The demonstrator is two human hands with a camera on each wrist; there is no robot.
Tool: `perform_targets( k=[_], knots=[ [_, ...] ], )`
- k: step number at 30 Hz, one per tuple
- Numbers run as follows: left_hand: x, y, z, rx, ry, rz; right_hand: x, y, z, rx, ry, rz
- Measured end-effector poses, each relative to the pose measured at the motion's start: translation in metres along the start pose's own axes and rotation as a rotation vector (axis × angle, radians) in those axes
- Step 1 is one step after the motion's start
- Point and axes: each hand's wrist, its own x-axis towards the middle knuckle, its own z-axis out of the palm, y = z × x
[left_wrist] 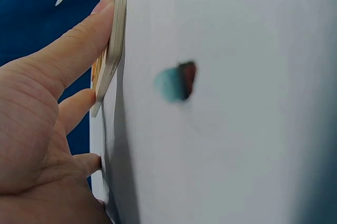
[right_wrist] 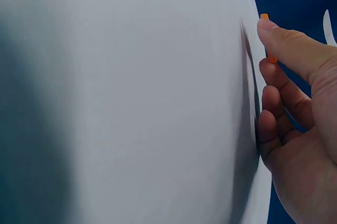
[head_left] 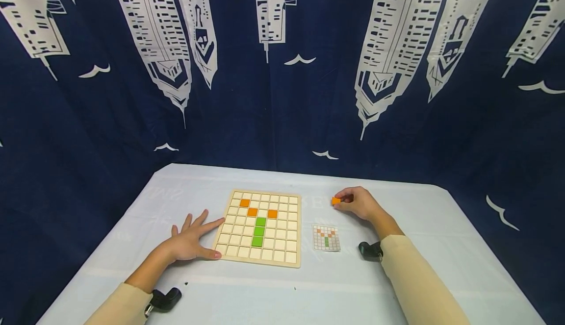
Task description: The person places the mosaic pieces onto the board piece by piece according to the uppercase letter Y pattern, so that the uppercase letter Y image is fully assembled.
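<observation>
A square wooden grid board [head_left: 291, 232] lies on the table, its cells mostly cream, with three orange tiles [head_left: 252, 212] and three green tiles [head_left: 258, 231] in a partial Y shape. My left hand [head_left: 190, 241] is spread at the board's left edge, thumb and a fingertip touching the rim; the left wrist view has the thumb on the board's side [left_wrist: 118, 34]. To the right of the board, my right hand [head_left: 359, 202] pinches an orange tile [head_left: 336, 201] between thumb and fingers. The right wrist view shows this same orange tile [right_wrist: 271, 57] partly covered by the thumb.
A small printed pattern card [head_left: 326, 238] with an orange and green Y on a grid lies between the board and my right forearm. The white-covered table [head_left: 247, 295] ends at a dark blue curtain [head_left: 273, 119] with white buildings. Black wrist devices [head_left: 166, 299] sit at both cuffs.
</observation>
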Motion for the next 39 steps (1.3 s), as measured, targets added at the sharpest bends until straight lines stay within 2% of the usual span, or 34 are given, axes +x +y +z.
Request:
perform_targets(
  k=[11,27,39],
  knots=[
    [0.001,0.002,0.000,0.006,-0.002,-0.004,-0.011,-0.005,0.003,-0.006,0.018,-0.020],
    [0.002,0.001,0.000,0.004,-0.002,-0.013,-0.021,-0.014,0.015,0.062,0.045,-0.092],
    [0.000,-0.001,-0.001,0.000,-0.005,0.001,-0.027,-0.025,0.023,0.139,0.035,-0.104]
  ],
)
